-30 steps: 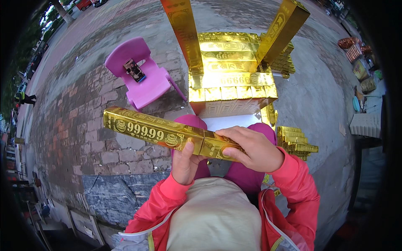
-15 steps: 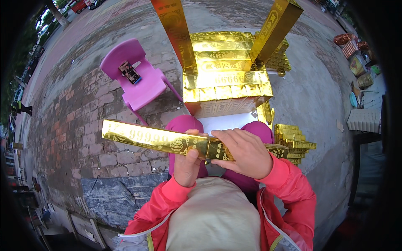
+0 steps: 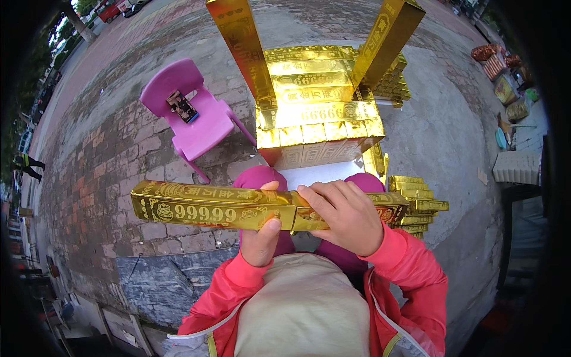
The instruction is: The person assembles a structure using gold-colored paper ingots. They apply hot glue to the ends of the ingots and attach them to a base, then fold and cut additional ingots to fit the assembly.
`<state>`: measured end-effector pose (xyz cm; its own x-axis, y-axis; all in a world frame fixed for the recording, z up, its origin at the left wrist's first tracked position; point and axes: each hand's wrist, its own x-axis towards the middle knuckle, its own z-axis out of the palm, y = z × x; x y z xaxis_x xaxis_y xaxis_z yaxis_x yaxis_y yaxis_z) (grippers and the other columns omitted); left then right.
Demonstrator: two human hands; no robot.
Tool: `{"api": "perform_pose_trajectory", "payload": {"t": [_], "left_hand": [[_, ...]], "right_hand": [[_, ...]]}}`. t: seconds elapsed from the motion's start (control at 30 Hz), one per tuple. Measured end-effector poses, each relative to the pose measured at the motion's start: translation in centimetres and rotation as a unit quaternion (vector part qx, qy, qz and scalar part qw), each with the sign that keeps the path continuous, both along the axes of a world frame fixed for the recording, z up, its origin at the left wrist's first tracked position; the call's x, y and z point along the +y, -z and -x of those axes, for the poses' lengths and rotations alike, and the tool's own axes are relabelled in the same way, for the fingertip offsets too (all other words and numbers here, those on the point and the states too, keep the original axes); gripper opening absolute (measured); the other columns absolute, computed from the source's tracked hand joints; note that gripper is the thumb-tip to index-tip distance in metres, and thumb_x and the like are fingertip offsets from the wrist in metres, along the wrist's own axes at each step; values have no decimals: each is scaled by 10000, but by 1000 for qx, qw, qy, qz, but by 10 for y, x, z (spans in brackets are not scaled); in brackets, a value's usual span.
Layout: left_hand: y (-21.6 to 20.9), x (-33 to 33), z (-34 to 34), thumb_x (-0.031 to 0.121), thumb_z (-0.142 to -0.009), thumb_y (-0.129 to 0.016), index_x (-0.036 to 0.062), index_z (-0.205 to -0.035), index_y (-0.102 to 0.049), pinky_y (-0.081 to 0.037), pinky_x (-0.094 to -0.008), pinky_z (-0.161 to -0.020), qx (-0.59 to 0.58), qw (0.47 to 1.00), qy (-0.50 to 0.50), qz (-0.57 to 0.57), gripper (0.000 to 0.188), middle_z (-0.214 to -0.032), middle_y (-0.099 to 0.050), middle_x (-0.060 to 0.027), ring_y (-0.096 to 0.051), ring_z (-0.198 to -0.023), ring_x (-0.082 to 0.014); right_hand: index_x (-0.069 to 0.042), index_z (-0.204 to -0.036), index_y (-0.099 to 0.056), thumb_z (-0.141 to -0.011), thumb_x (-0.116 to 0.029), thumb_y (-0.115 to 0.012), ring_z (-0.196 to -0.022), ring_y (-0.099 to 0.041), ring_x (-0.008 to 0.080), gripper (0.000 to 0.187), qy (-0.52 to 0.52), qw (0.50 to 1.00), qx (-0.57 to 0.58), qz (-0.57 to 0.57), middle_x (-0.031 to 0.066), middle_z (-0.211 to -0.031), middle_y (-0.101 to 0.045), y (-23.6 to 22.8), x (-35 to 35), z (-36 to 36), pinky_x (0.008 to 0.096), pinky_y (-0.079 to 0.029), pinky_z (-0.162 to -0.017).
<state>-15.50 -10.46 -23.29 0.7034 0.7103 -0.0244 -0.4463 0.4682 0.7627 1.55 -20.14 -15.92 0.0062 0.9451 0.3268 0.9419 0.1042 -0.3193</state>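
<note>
Across my lap lies a long piece of shiny gold cardboard made of two box-shaped lengths, a left one point(image 3: 196, 208) and a right one point(image 3: 386, 206), meeting end to end between my hands. My left hand point(image 3: 260, 244) grips the left length near the joint, thumb on its front face. With fingers over the top, my right hand point(image 3: 348, 217) holds the right length beside the joint. Beyond my knees stands a broad stack of gold boxes point(image 3: 321, 113), with one long gold box upright at its left point(image 3: 241, 50) and another upright at its right point(image 3: 386, 47).
A pink plastic chair point(image 3: 205, 128) with a phone point(image 3: 182, 107) on it stands left of the stack. Smaller piles of gold boxes sit at my right point(image 3: 416, 202) and behind the stack point(image 3: 392, 83). A dark board point(image 3: 178, 279) lies on the ground; a person point(image 3: 28, 163) is far left.
The joined gold lengths have rolled, showing more of the upper face, and the left end has dipped and shifted left. Both hands keep their hold.
</note>
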Motion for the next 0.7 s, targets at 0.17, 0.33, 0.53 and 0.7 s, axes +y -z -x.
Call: {"api": "perform_pose_trajectory", "payload": {"t": [0.17, 0.33, 0.53, 0.7], "left_hand": [[4, -2, 3, 218, -860, -734, 6, -1414, -410, -427, -354, -1029, -4, 1000, -5, 15, 676, -1305, -535, -81, -536, -1184, -194], [8, -4, 12, 78, -842, -748, 3, -1326, -519, -470, -321, -963, 113, 988, 44, -91, 541, -1224, -598, -65, -582, -1100, -173], [4, 7, 14, -2, -809, -755, 2, -1242, -560, -484, -308, -939, 123, 975, 58, -175, 476, -1218, -589, -70, -593, -1081, -167], [3, 14, 9, -57, -742, -797, 42, -1247, -497, -493, -329, -971, 72, 974, 63, -204, 596, -1224, -574, -96, -590, -1122, -190]], "right_hand": [[-65, -1308, -553, -555, -145, -836, -958, -588, 274, 808, 8, 1000, -2, -17, 82, -1132, -601, 3, -3, 6, 403, -472, -817], [-42, -1300, -550, -634, -204, -827, -1013, -570, 302, 739, 24, 998, 27, -42, 105, -1158, -593, 6, -1, 13, 422, -472, -858], [-3, -1271, -542, -805, -249, -766, -1079, -545, 333, 573, -20, 979, 205, 7, 149, -1190, -571, -2, -4, 2, 412, -460, -914], [-26, -1204, -596, -846, -187, -727, -1040, -560, 329, 414, -55, 951, 303, -10, 142, -1130, -595, -2, 0, -1, 404, -469, -895]]}}
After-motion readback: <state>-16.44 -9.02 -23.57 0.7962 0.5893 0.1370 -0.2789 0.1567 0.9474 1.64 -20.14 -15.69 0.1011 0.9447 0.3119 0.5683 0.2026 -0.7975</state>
